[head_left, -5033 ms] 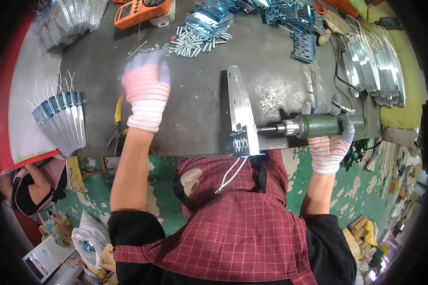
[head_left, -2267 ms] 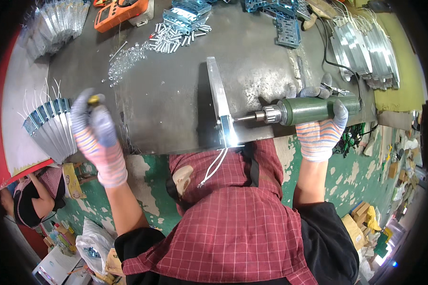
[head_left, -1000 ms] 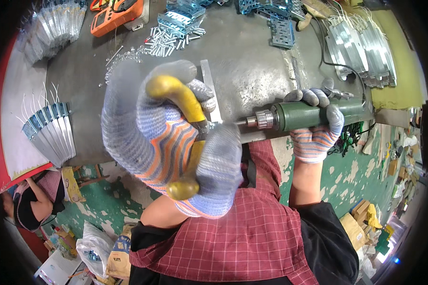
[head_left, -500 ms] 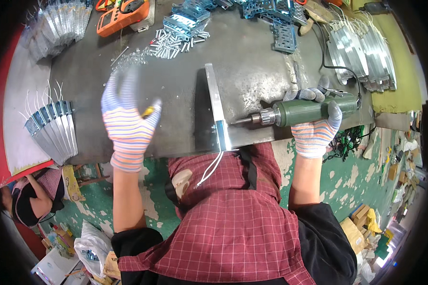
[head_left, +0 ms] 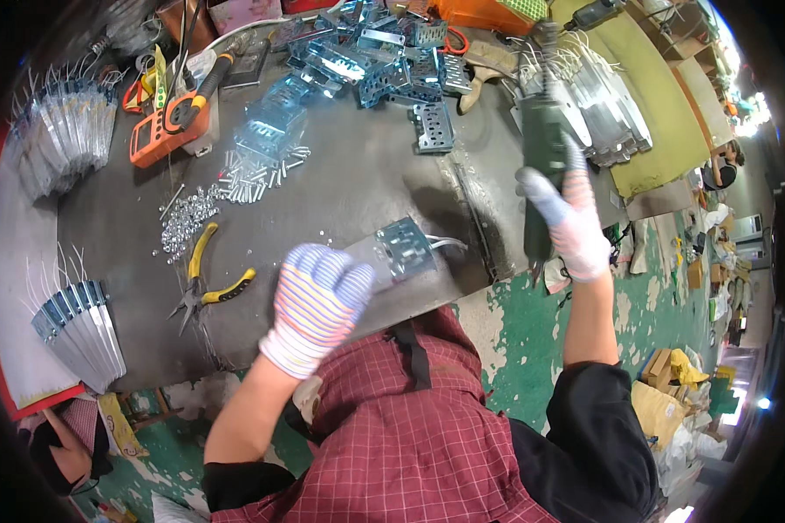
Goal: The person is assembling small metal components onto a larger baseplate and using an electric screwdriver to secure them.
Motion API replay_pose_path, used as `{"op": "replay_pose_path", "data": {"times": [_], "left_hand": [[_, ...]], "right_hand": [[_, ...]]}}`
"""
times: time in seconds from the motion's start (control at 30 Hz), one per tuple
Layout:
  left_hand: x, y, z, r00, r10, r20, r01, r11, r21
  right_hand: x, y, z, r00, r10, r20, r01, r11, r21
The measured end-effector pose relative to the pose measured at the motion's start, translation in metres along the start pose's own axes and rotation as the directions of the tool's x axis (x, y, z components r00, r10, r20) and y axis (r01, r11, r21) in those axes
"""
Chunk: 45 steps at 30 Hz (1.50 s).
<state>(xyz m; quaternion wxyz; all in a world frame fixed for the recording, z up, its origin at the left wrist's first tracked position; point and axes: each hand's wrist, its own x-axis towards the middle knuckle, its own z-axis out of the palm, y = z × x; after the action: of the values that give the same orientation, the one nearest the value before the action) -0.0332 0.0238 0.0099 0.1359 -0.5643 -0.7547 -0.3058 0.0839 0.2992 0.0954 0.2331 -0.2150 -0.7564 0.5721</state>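
A person in a red checked shirt leans over a dark grey counter [head_left: 349, 187], seen from above through a fisheye lens. The left hand [head_left: 318, 301], in a striped knit glove, is curled around the near end of a long metal channel [head_left: 401, 253] in the lower middle of the frame; the channel's perforated end plate faces up and thin white wires trail from it to the right. The right hand [head_left: 571, 222], also gloved, is closed around the green body of a power drill [head_left: 541, 144], lifted up and away at the right of the frame, well apart from the channel.

Yellow-handled pliers [head_left: 205, 279] lie on the counter at the middle left, untouched. Above them are a scatter of small silver screws [head_left: 183, 222] and a pile of short metal pins [head_left: 257, 174]. An orange handheld meter [head_left: 170, 126] sits at the upper left. Blue-tinted perforated brackets [head_left: 384, 61] are heaped along the top centre. Finished-looking metal channels with wires are stacked at the lower left [head_left: 83, 331], upper left and upper right.

Judging by these stacks, several pieces are done; with the drill withdrawn, the drilling on the piece in hand seems over, and many loose brackets remain.
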Motion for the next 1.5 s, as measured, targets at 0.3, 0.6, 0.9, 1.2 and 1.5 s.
{"op": "replay_pose_path", "data": {"times": [0.3, 0.6, 0.9, 1.2, 1.5], "left_hand": [[-0.004, 0.032, 0.000, 0.920, -0.308, 0.242, 0.292, 0.951, 0.101], [-0.094, 0.002, -0.167, 0.130, -0.704, -0.698, 0.733, 0.543, -0.410], [-0.202, -0.101, -0.243, 0.120, -0.569, -0.814, 0.794, 0.547, -0.265], [-0.234, -0.077, -0.236, 0.124, -0.734, -0.668, 0.814, 0.460, -0.354], [-0.218, -0.080, -0.229, 0.319, -0.708, -0.630, 0.871, 0.481, -0.099]], "right_hand": [[0.040, 0.048, 0.002, 0.996, -0.013, 0.088, 0.085, 0.427, -0.900], [-0.028, 0.066, 0.027, 0.896, -0.411, 0.168, 0.436, 0.741, -0.511], [-0.063, 0.079, 0.092, 0.842, -0.453, 0.294, 0.533, 0.785, -0.316], [-0.065, 0.063, 0.103, 0.813, -0.512, 0.279, 0.583, 0.722, -0.373], [-0.065, 0.066, 0.087, 0.756, -0.605, 0.250, 0.649, 0.646, -0.402]]}}
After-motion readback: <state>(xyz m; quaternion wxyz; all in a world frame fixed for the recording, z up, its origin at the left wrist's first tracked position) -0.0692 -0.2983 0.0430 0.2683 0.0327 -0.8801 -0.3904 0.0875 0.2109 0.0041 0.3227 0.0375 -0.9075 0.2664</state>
